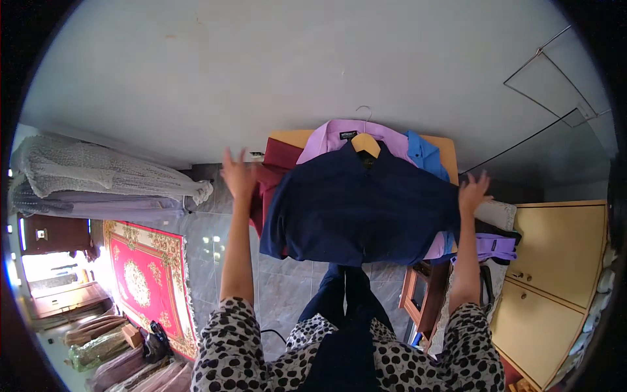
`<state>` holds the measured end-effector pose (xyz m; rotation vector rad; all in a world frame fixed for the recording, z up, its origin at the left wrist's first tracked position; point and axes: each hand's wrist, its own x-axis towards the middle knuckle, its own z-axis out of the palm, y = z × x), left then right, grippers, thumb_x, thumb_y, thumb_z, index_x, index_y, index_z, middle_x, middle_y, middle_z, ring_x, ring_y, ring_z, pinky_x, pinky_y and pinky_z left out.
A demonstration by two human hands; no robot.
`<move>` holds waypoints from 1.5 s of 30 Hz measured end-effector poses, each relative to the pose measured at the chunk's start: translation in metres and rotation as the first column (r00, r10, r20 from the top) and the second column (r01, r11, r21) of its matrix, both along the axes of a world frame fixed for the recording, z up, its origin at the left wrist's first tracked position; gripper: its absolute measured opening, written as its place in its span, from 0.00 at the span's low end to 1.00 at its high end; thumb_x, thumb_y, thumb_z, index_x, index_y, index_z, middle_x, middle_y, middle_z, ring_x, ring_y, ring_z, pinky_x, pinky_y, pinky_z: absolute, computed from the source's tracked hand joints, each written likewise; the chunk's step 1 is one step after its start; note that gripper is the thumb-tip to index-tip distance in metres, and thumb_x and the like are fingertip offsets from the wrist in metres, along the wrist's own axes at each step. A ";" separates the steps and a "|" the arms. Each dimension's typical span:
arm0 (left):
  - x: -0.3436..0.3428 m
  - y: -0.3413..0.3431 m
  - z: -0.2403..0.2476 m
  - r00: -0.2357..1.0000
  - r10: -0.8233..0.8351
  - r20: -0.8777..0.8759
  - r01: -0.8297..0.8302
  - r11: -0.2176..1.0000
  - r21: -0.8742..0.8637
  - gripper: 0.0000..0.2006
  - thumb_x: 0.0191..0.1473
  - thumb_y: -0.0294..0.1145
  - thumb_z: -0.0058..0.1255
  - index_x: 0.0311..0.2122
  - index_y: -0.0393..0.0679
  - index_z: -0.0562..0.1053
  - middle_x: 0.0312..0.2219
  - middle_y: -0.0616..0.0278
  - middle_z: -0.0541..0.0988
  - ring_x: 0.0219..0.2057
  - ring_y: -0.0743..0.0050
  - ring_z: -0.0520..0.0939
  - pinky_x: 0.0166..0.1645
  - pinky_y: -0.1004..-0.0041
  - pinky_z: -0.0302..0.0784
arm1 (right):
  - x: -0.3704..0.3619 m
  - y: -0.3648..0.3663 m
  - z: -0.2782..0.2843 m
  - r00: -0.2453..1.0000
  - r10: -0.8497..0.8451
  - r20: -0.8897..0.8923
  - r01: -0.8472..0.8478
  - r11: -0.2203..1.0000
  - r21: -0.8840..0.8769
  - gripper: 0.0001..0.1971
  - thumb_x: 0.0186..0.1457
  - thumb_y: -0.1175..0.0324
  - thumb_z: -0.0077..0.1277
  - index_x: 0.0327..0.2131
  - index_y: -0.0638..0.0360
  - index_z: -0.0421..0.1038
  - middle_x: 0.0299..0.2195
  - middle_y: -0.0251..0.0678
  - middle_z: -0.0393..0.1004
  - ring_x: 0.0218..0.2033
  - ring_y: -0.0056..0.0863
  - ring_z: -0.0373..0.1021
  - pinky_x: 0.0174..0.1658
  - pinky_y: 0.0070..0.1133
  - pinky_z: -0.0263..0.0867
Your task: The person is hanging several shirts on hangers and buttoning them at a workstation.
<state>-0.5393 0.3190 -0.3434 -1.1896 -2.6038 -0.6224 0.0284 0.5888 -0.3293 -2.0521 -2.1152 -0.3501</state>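
Observation:
A navy blue shirt (366,209) lies spread out face up, with a wooden hanger (366,144) in its collar and the metal hook pointing away from me. Raised beside its left side, my left hand (237,175) is open, its fingers apart and nothing in them. My right hand (473,193) is also open, fingers spread, right at the shirt's right sleeve edge; whether it touches the cloth I cannot tell. Under the navy shirt lie a lilac shirt (320,141), a light blue shirt (423,155) and a maroon garment (282,157).
The clothes rest on a wooden table (447,147) against a pale wall. Purple folded clothing (495,247) sits on a surface at the right, before a cream cabinet (555,255). Draped fabrics (111,173) and a red patterned rug (140,277) are at the left.

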 end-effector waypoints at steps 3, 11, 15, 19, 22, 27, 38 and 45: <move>0.041 0.010 -0.013 0.972 -0.174 0.159 0.193 0.975 -0.108 0.16 0.50 0.50 0.57 0.39 0.52 0.82 0.64 0.50 0.58 0.66 0.48 0.53 0.66 0.49 0.50 | -0.036 -0.007 -0.015 0.932 0.355 -0.076 -0.358 0.933 -0.027 0.14 0.53 0.65 0.53 0.45 0.48 0.77 0.63 0.40 0.56 0.66 0.44 0.49 0.58 0.63 0.43; 0.033 -0.004 -0.021 0.862 -0.194 0.468 0.347 0.900 -0.266 0.13 0.44 0.50 0.62 0.36 0.60 0.83 0.63 0.55 0.60 0.66 0.48 0.54 0.65 0.48 0.50 | -0.074 -0.003 -0.018 0.873 0.378 -0.308 -0.476 0.798 -0.370 0.10 0.45 0.63 0.64 0.33 0.51 0.81 0.62 0.41 0.58 0.64 0.46 0.52 0.62 0.43 0.51; 0.027 -0.010 -0.020 0.839 -0.197 0.507 0.276 0.957 -0.086 0.12 0.42 0.47 0.64 0.33 0.57 0.83 0.61 0.62 0.65 0.64 0.52 0.57 0.63 0.39 0.50 | -0.075 -0.003 -0.025 0.830 0.384 -0.405 -0.503 0.829 -0.245 0.07 0.44 0.63 0.65 0.28 0.51 0.80 0.62 0.41 0.58 0.64 0.46 0.52 0.62 0.41 0.52; 0.033 -0.003 0.004 0.894 -0.036 0.447 0.160 0.957 -0.241 0.11 0.43 0.45 0.63 0.32 0.55 0.83 0.58 0.65 0.68 0.64 0.56 0.60 0.60 0.30 0.49 | -0.081 0.000 -0.030 0.811 0.405 -0.423 -0.514 0.837 -0.185 0.06 0.46 0.62 0.64 0.28 0.50 0.79 0.60 0.37 0.59 0.64 0.42 0.53 0.60 0.54 0.47; 0.040 0.009 0.029 0.945 0.009 0.326 0.071 0.971 -0.230 0.09 0.45 0.43 0.62 0.32 0.55 0.83 0.59 0.67 0.67 0.63 0.58 0.60 0.60 0.28 0.48 | -0.088 0.005 -0.021 0.849 0.374 -0.374 -0.403 0.915 0.001 0.06 0.48 0.62 0.63 0.29 0.50 0.79 0.58 0.34 0.61 0.63 0.41 0.55 0.59 0.61 0.43; 0.039 0.028 0.043 0.981 -0.028 0.192 0.059 0.985 -0.161 0.08 0.51 0.40 0.56 0.36 0.55 0.82 0.60 0.68 0.64 0.65 0.61 0.58 0.60 0.29 0.50 | -0.103 0.012 -0.005 0.858 0.397 -0.325 -0.333 0.913 0.237 0.05 0.50 0.63 0.61 0.30 0.51 0.79 0.57 0.36 0.63 0.61 0.41 0.58 0.58 0.64 0.41; 0.196 -0.036 0.001 0.924 -0.360 0.126 0.379 0.905 -0.191 0.31 0.57 0.42 0.46 0.65 0.51 0.57 0.66 0.54 0.55 0.67 0.51 0.54 0.66 0.46 0.45 | -0.115 -0.154 -0.021 0.682 0.656 -0.322 -0.716 0.690 -0.109 0.29 0.60 0.55 0.44 0.63 0.51 0.56 0.67 0.42 0.50 0.66 0.46 0.48 0.62 0.60 0.34; 0.234 -0.123 -0.022 0.882 -0.275 0.382 0.426 0.812 -0.400 0.38 0.59 0.59 0.39 0.68 0.49 0.50 0.68 0.54 0.48 0.69 0.52 0.47 0.68 0.45 0.39 | -0.048 -0.241 -0.048 0.566 0.740 -0.364 -0.818 0.451 -0.356 0.33 0.60 0.49 0.43 0.66 0.45 0.51 0.68 0.41 0.46 0.68 0.45 0.44 0.64 0.54 0.38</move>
